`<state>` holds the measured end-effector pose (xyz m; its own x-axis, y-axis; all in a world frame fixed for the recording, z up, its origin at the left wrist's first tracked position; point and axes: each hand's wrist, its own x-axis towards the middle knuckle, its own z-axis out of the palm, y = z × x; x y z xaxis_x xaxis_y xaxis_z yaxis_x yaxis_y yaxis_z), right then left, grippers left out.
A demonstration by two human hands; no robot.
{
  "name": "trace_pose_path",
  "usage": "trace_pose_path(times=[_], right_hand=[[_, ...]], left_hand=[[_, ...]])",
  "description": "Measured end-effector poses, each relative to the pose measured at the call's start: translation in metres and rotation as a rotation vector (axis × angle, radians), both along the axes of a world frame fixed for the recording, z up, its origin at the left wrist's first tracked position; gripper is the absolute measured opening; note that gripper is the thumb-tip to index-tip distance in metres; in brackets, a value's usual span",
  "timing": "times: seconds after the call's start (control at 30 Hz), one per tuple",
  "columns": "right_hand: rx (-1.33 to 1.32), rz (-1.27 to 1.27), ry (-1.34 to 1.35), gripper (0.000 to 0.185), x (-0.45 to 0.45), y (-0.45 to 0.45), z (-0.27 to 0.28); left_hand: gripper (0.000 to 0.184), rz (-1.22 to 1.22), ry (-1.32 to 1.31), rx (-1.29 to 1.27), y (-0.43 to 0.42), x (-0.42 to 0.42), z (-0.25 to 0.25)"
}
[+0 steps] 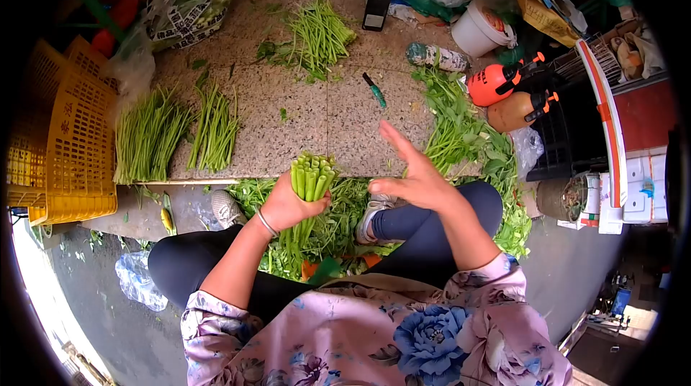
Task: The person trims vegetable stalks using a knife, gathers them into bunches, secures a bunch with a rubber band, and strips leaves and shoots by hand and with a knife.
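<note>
My left hand (286, 207) is wrapped round a bunch of green stems (311, 176), held upright above my lap with the cut ends facing up. To the right, my right hand (414, 174) is raised with its fingers stretched and the thumb apart; nothing is in it. Beyond the hands, a small knife with a green handle (375, 91) lies on the speckled stone slab (263, 138). Two bundles of stems, a wide one (152, 138) and a narrower one (214, 130), rest on the slab's left side. Another loose pile of stems (318, 37) lies farther back.
Leafy greens (461, 123) are heaped along the slab's right side, and more leaves (353, 217) lie between my legs. A yellow crate (75, 141) stands at left. Red spray bottle (495, 84), brown spray bottle (512, 112) and white bucket (479, 30) are at right.
</note>
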<state>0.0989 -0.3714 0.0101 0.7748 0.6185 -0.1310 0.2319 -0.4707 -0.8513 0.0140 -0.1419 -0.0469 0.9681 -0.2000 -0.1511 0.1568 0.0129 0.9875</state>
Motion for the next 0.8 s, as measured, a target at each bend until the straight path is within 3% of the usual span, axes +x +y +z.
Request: trace_pose_path(times=[0.07,0.13,0.23,0.3,0.43,0.5,0.53,0.63,0.7,0.8], right_hand=[[-0.255,-0.185,-0.051,0.079,0.012,-0.062,0.020],[-0.492,-0.431,-0.256,0.068,0.007,-0.119,0.023],[-0.522,-0.596,-0.081,0.057,-0.027,-0.151,0.022],[0.185,-0.672,0.167,0.051,-0.057,-0.152,0.015],[0.294,-0.617,0.395,0.052,-0.065,-0.185,-0.001],[-0.305,-0.712,-0.016,0.053,-0.046,-0.230,-0.049],[-0.369,-0.721,-0.137,0.053,-0.026,-0.220,-0.047],[-0.083,-0.720,0.050,0.052,0.045,-0.177,-0.065],[-0.230,-0.610,0.051,0.053,0.092,-0.116,-0.063],[-0.280,-0.374,-0.123,0.059,0.178,-0.074,-0.139]], left_hand=[[0.013,0.048,-0.046,0.069,-0.001,0.004,0.006],[0.014,0.073,-0.065,0.101,-0.001,0.006,0.013],[0.015,0.082,-0.082,0.168,0.001,0.010,0.024],[0.018,0.112,-0.088,0.127,0.007,0.013,0.027],[0.018,0.169,-0.008,-0.009,0.023,0.025,0.058],[0.025,0.141,0.017,-0.009,0.035,0.038,0.064],[0.027,0.169,0.014,-0.011,0.037,0.043,0.069],[0.033,0.236,0.037,-0.029,0.043,0.057,0.060],[0.037,0.372,0.123,-0.108,0.040,0.064,0.050],[0.042,0.463,0.225,-0.203,0.042,0.075,0.048]])
